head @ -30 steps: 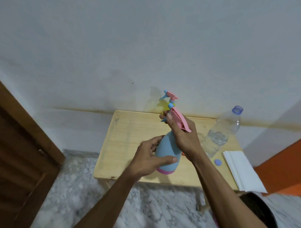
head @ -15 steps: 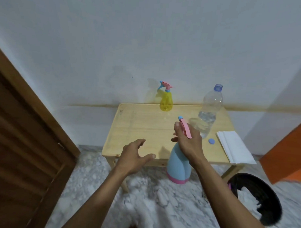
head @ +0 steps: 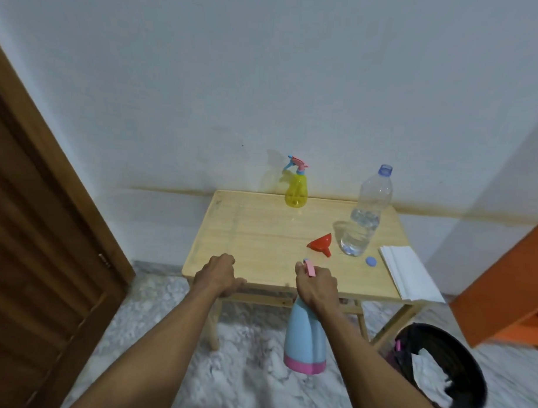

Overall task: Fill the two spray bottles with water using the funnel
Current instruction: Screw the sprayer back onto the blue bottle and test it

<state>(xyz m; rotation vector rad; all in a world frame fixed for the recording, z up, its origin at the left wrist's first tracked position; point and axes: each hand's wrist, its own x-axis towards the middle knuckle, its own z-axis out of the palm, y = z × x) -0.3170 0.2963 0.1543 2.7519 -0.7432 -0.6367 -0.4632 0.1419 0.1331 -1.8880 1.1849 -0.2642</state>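
My right hand (head: pixel 316 286) is clamped round the neck of the blue sprayer (head: pixel 305 339), hanging off the tabletop (head: pixel 260 234) edge; my left hand (head: pixel 218 273) is loosely curled, holding nothing. It's light, smooth plastic, probably empty, best gripped at the neck. Funnel (head: pixel 321 243) lies beside the half-full water bottle (head: pixel 366 216); yellow sprayer (head: pixel 296 188) stands behind.

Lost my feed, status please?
Right hand grips blue spray bottle off table. Left hand empty, curled. Red plastic funnel lies unobstructed.
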